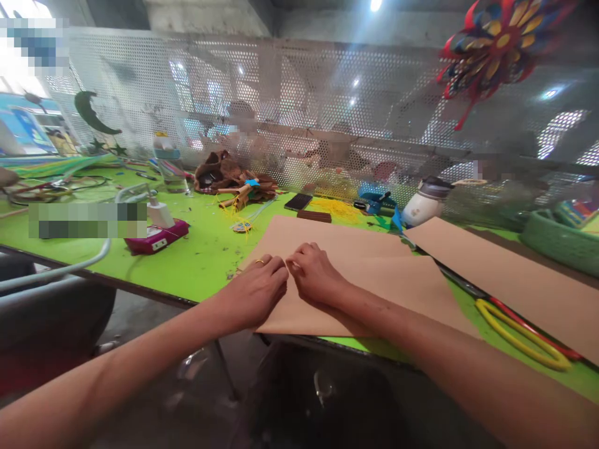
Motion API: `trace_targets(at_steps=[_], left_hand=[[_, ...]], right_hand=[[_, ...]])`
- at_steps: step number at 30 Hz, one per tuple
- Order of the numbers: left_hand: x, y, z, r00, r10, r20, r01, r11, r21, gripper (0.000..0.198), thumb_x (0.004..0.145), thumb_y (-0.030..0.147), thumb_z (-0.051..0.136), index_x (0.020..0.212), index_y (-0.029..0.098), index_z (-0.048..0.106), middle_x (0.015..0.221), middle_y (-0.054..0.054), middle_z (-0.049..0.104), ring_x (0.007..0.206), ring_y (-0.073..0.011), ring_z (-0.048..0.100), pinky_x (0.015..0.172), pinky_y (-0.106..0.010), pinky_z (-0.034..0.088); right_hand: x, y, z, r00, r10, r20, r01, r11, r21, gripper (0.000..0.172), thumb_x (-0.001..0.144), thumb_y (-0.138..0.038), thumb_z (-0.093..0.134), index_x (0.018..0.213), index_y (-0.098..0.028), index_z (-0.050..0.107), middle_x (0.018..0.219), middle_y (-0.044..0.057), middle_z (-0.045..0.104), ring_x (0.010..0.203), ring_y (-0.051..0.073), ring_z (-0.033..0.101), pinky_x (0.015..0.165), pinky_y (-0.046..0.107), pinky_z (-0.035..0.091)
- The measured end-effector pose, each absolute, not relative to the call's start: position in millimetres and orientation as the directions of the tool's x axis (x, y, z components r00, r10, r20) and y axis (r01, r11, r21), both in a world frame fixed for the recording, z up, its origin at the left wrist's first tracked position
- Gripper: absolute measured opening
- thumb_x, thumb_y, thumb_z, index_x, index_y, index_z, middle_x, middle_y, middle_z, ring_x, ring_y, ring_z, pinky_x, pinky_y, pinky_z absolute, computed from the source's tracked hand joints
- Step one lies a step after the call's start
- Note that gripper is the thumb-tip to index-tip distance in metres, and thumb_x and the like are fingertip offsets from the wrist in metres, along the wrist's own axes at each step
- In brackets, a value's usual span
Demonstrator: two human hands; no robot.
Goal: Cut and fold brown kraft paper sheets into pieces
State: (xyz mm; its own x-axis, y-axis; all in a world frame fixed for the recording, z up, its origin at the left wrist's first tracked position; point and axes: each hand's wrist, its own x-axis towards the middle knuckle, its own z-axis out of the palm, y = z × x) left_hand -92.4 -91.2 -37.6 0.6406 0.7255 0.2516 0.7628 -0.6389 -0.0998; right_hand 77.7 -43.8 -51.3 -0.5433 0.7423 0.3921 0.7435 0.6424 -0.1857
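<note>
A large sheet of brown paper [384, 293] lies on the green table, with a fold line or overlapping edge across it. My left hand [262, 287], with a ring on one finger, is curled closed at the paper's left side. Close beside it, my right hand [316, 271] rests on the sheet with its fingers bent and pinched together. Both sets of fingertips seem to grip the paper, though they are partly hidden. To the right lie scissors [524, 333] with yellow and red handles, their blades partly beside another brown paper strip [510, 274].
A magenta power strip [156, 238] with a white plug stands at left. Behind the paper are a dark phone-like slab [298, 201], yellow strands [339, 211], a blue tape dispenser [374, 198] and a white bottle [425, 202]. A green basket [556, 240] sits at right, before a perforated screen [299, 81].
</note>
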Motion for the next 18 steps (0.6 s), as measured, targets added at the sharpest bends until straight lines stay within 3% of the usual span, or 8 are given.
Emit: trace_targets(at_steps=[6,11,18], left_hand=[[-97,-86,-43,0.684,0.676,0.272,0.689,-0.722,0.062,0.017,0.097,0.021,0.039,0.109,0.018,0.051,0.113,-0.011,0.060,0.111,-0.0238,0.054,0.096,-0.041,0.041],[-95,-89,-36,0.659,0.722,0.209,0.731,-0.681,0.045,0.020,0.093,0.015,0.040,0.110,0.016,0.050,0.116,-0.013,0.061,0.114,-0.0244,0.055,0.096,-0.038,0.042],[-96,-87,-36,0.626,0.741,0.242,0.740,-0.663,0.118,0.016,0.094,0.021,0.041,0.106,0.017,0.051,0.119,-0.011,0.062,0.110,-0.0240,0.057,0.093,-0.040,0.044]], right_hand=[[95,-98,-33,-0.584,0.599,0.547,0.629,0.760,-0.161,0.018,0.087,-0.020,0.057,0.101,-0.012,0.065,0.119,0.015,0.058,0.114,0.026,0.045,0.102,0.045,0.033],[90,-141,-33,-0.695,0.577,0.428,0.525,0.815,-0.246,0.013,0.093,-0.020,0.052,0.095,-0.016,0.064,0.104,0.009,0.062,0.101,0.023,0.051,0.091,0.039,0.043],[63,-170,-60,-0.648,0.604,0.463,0.603,0.779,-0.173,0.027,0.089,-0.021,0.057,0.114,-0.010,0.058,0.108,0.014,0.059,0.101,0.029,0.047,0.089,0.046,0.042]])
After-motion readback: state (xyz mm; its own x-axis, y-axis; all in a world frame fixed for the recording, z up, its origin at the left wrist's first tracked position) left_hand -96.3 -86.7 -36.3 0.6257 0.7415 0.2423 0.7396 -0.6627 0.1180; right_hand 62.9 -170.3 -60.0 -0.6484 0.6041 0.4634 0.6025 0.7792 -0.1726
